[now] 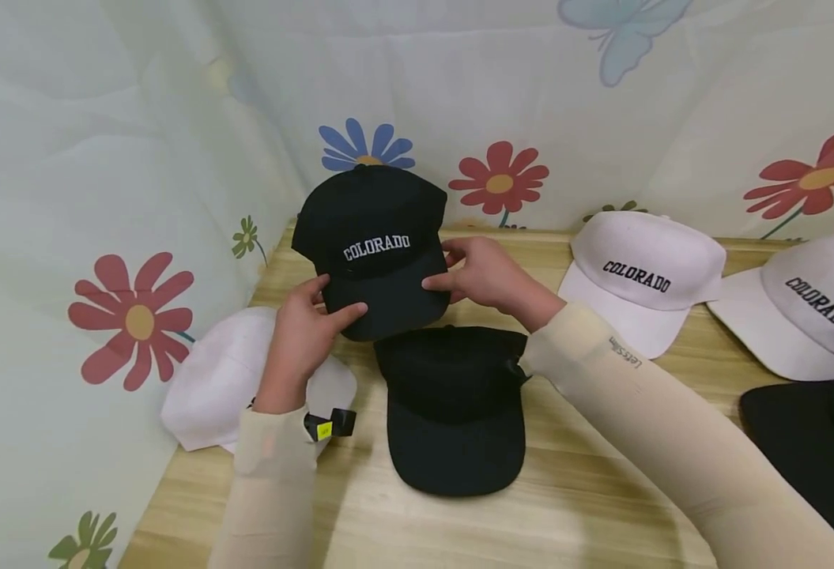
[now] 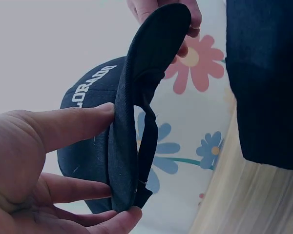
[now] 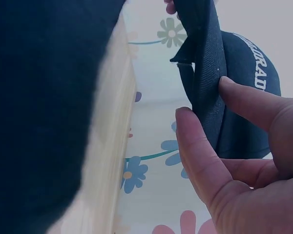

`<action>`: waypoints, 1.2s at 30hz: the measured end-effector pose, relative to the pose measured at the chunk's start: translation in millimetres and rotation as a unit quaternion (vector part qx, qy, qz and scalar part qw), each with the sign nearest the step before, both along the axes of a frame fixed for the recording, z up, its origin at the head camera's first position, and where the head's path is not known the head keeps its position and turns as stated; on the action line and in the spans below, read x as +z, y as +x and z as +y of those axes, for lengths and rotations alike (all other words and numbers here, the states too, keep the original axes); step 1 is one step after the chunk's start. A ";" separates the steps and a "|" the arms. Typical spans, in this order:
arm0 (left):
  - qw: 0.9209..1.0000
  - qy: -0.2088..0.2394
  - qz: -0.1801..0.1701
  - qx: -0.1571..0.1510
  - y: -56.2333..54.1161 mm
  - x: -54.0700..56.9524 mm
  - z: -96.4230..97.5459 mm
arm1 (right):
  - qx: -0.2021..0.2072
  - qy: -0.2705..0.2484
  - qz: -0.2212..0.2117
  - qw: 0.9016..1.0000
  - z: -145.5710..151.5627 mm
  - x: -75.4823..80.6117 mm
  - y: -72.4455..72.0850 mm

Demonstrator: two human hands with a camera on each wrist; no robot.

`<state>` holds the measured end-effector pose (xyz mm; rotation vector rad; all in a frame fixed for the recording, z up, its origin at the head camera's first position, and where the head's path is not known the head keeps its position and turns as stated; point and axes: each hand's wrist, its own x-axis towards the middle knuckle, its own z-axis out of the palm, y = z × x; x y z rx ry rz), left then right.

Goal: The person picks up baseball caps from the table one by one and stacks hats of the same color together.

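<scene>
A black cap (image 1: 381, 209) with white COLORADO lettering is held up off the table between both hands. My left hand (image 1: 306, 328) pinches the left side of its brim, thumb on top and fingers beneath, as the left wrist view shows. On the right side of the brim, my right hand (image 1: 488, 273) pinches it between thumb and fingers. The lettered front faces me. Just below it in the head view, a second black cap (image 1: 455, 411) lies on the table with its brim toward me. A white cap (image 1: 220, 371) sits partly hidden behind my left hand and wrist.
Two white COLORADO caps (image 1: 647, 273) (image 1: 822, 300) stand at the right of the wooden table (image 1: 580, 490). Another black cap (image 1: 808, 450) is cut off by the right edge. A flower-patterned cloth (image 1: 417, 71) hangs along the back and left sides.
</scene>
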<state>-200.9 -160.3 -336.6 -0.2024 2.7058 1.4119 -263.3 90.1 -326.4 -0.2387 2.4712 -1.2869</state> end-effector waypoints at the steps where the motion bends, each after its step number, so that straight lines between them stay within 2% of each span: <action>1: 1.000 -0.002 -0.003 -0.003 1.2 0.8 0.7 | -0.002 0.001 0.003 1.000 1.4 0.1 3.0; 7: 1.000 -0.007 -0.009 -0.027 10.8 3.8 5.3 | 0.002 -0.005 0.025 1.000 11.4 -1.0 20.6; 13: 0.999 -0.017 -0.014 -0.048 19.0 4.7 13.7 | 0.007 0.018 0.053 0.998 25.7 -2.5 38.5; 22: 0.997 -0.034 -0.012 -0.067 37.8 3.1 24.6 | 0.003 0.009 0.045 0.999 45.5 -3.9 66.8; 30: 0.996 -0.043 0.008 -0.079 55.8 -0.6 31.4 | -0.003 0.006 0.051 0.999 58.7 -9.1 94.1; 36: 0.996 -0.024 0.002 -0.084 69.7 -5.6 38.0 | -0.016 0.003 0.069 0.998 67.7 -15.7 116.1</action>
